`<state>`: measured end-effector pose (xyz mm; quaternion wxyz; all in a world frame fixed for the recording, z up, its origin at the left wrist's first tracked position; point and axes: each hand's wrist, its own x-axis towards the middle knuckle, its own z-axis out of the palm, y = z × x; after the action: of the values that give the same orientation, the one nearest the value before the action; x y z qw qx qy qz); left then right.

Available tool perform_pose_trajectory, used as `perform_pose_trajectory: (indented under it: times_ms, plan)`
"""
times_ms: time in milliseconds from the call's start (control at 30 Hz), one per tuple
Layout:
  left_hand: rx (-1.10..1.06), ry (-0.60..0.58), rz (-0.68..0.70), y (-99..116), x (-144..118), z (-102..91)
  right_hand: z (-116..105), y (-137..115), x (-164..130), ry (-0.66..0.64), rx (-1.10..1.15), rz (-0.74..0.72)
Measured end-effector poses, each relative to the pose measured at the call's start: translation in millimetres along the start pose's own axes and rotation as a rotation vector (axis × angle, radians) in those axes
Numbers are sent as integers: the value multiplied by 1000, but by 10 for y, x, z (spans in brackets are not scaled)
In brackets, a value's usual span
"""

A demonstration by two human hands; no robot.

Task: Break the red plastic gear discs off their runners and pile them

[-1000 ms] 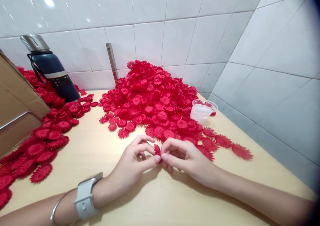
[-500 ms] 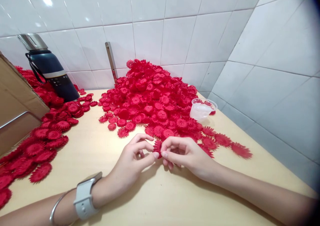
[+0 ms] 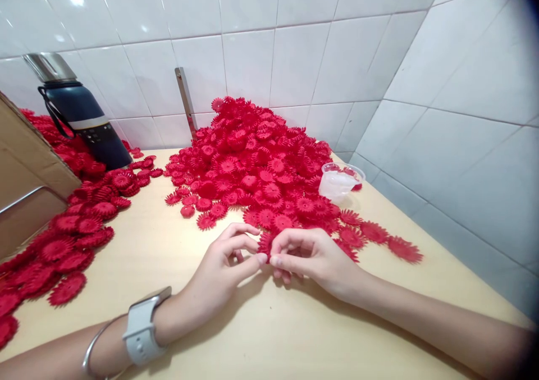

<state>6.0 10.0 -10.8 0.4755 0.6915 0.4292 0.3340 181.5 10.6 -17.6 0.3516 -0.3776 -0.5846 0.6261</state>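
Note:
Between my two hands is a red flower-shaped piece (image 3: 264, 244) with a fringed edge, partly covered by my fingers. My left hand (image 3: 229, 256), with a watch and a bangle at the wrist, pinches its left side between thumb and fingers. Thumb and forefinger of my right hand (image 3: 314, 259) are closed on its right side. Just beyond my hands rises a large heap of similar red flower pieces (image 3: 252, 161). Whether anything else is in my right fingertips is hidden.
A clear plastic cup (image 3: 339, 182) stands at the heap's right edge. At the left are more red pieces (image 3: 63, 251), a dark blue bottle (image 3: 86, 119) and a cardboard box (image 3: 31, 172). A metal strip (image 3: 185, 99) leans by the tiled wall (image 3: 248, 57) behind the table (image 3: 269, 335).
Both hands keep their pinch on the red flower piece with hardly any movement. The whole view has shifted very slightly.

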Motion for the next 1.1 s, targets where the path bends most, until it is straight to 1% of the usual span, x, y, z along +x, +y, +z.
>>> perform_pose_trajectory:
  times_ms: [300, 600, 933, 1100]
  plan:
    - [-48, 3, 1, 8, 21, -3, -25, 32, 23, 20, 84, -17]
    - [-40, -15, 6, 23, 14, -4, -8, 3, 1, 26, -11, -11]
    - [-55, -47, 21, 13, 18, -6, 19, -22, 4, 45, -3, -17]
    - [-58, -48, 16, 14, 11, -7, 18, -9, -1, 31, 6, -27]
